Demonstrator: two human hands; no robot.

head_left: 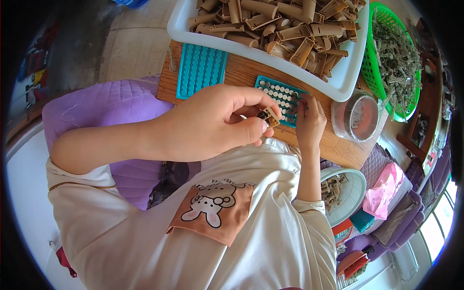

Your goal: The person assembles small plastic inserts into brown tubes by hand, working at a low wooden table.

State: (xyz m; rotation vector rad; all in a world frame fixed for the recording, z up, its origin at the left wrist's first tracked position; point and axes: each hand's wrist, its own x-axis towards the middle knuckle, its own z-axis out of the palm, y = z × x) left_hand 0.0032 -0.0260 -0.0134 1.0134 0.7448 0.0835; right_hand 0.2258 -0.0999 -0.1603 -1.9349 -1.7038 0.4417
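Observation:
My left hand [217, 121] is closed around a small tan plastic part [273, 117]. A dark piece shows in the part's end, beside my thumb. Just right of it, the curled fingers of my right hand [311, 121] are at the right edge of a teal tray [261, 81] with rows of round holes. Many of those holes hold small white discs [279, 89]. Whatever is between the right fingertips is hidden. A second teal tray [201, 67], with rows of round cells, lies to the left beyond my left wrist.
Across the wooden table [241, 63], a white bin [345, 92] is heaped with tan plastic shells. On the right stand a clear round tub [340, 118] and a green basket [369, 60] of clear plastic pieces. A pale bowl [357, 193] of small parts sits lower, near pink plastic [384, 191].

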